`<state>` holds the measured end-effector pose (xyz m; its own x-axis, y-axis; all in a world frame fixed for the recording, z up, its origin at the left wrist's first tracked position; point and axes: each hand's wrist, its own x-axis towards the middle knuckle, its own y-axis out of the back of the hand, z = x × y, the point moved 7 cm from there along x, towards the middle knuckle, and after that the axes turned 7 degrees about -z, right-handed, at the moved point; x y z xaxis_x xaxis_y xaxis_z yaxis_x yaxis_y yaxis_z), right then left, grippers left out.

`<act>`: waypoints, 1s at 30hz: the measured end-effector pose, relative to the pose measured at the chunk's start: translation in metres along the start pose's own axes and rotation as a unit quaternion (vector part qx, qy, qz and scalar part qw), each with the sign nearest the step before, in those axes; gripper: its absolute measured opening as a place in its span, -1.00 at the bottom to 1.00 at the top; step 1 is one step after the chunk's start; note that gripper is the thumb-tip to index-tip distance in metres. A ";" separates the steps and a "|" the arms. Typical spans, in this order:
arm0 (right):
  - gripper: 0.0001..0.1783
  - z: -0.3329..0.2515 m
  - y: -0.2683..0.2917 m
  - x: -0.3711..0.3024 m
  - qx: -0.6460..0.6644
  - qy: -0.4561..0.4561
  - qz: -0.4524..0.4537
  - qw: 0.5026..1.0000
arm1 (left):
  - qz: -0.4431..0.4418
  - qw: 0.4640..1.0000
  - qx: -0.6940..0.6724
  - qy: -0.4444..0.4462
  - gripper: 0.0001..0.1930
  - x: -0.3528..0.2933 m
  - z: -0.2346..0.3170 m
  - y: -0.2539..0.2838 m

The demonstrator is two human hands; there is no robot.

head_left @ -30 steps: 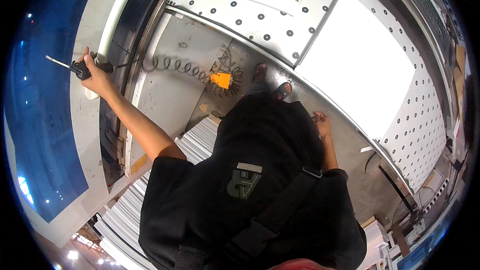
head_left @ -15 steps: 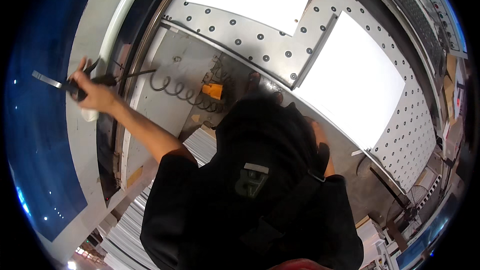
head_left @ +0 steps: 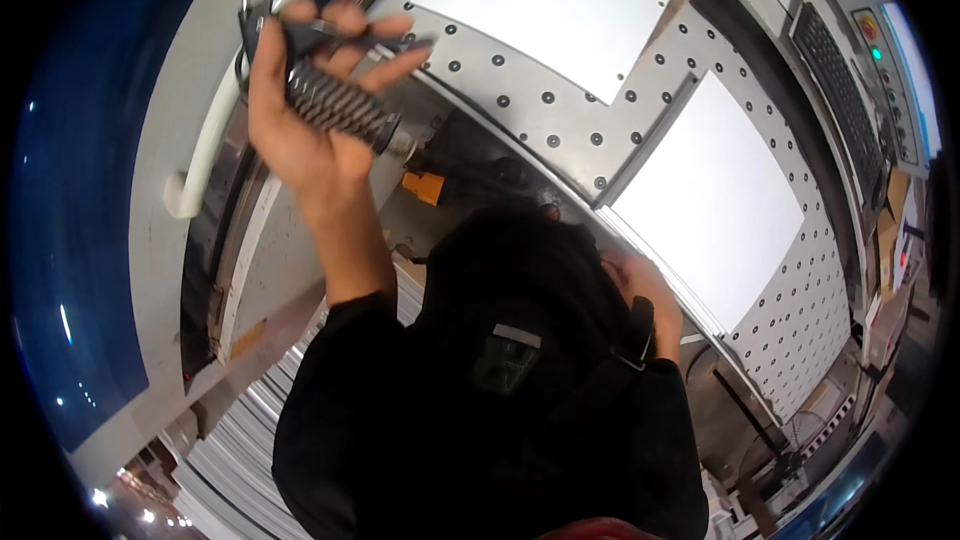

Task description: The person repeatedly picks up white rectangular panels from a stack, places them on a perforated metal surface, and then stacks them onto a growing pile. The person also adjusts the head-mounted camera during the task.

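My left hand (head_left: pixel 300 145) is raised at the upper left, wrapped round a black air blow gun (head_left: pixel 340 100) with a ribbed grip and a metal fitting at its lower end. A thin nozzle points up from its far end, and motion blurs some fingers. My right hand (head_left: pixel 645 290) is low beside the table's near edge; my dark clothing hides part of it, so its fingers cannot be made out. Just beyond it lies a white sheet (head_left: pixel 715 205) against a grey bar (head_left: pixel 655 145) on the studded metal table (head_left: pixel 520 120).
Another white panel (head_left: pixel 550 10) lies farther back on the table. A white handle (head_left: pixel 205 155) and blue panel (head_left: pixel 75 230) stand left. An orange piece (head_left: pixel 424 187) sits below the table edge. A keyboard (head_left: pixel 840 70) and control panel (head_left: pixel 885 70) are right; stacked sheets (head_left: pixel 235 460) lower left.
My left hand has swung rightward and up with the air blow gun, from beside the blue panel to over the table's left corner. My right hand shows more beside the table edge.
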<state>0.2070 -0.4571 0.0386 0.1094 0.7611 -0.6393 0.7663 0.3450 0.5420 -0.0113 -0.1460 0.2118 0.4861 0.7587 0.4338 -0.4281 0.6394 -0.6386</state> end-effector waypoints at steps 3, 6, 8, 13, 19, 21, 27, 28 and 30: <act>-0.64 -0.006 0.010 0.005 0.033 0.006 -0.014 0.999 | -0.075 0.996 -0.029 -0.027 -0.68 0.026 0.023 -0.020; -0.65 -0.007 0.014 0.008 0.070 0.016 -0.014 0.997 | -0.049 0.994 0.007 -0.102 -0.68 0.030 0.072 -0.034; -0.65 -0.002 0.014 0.009 0.081 0.007 0.000 0.997 | -0.054 0.989 0.031 -0.131 -0.69 0.028 0.093 -0.038; -0.65 -0.005 0.014 0.007 0.125 0.041 0.027 0.991 | -0.016 0.960 0.136 -0.243 -0.60 0.022 0.141 -0.026; -0.65 -0.006 0.027 0.008 0.088 0.030 0.025 0.995 | 0.008 0.920 0.340 -0.195 -0.56 0.020 0.144 0.000; -0.65 -0.010 0.034 0.008 0.079 0.029 0.026 0.996 | 0.148 0.800 0.521 -0.257 -0.61 0.014 0.139 0.018; -0.65 -0.024 0.046 0.008 0.092 0.082 0.019 0.992 | 0.286 0.661 0.641 -0.265 -0.75 0.006 0.140 0.107; -0.65 -0.030 0.049 0.007 0.085 0.069 0.001 0.994 | 0.283 0.660 0.635 -0.284 -0.75 0.003 0.141 0.110; -0.65 -0.037 0.053 0.006 0.083 0.059 -0.008 0.995 | 0.279 0.655 0.635 -0.301 -0.75 0.001 0.140 0.113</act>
<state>0.2249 -0.4140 0.0832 0.0289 0.8195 -0.5724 0.8624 0.2691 0.4288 -0.1657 -0.0553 0.2288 -0.2397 0.5861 0.7740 -0.8850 -0.4596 0.0739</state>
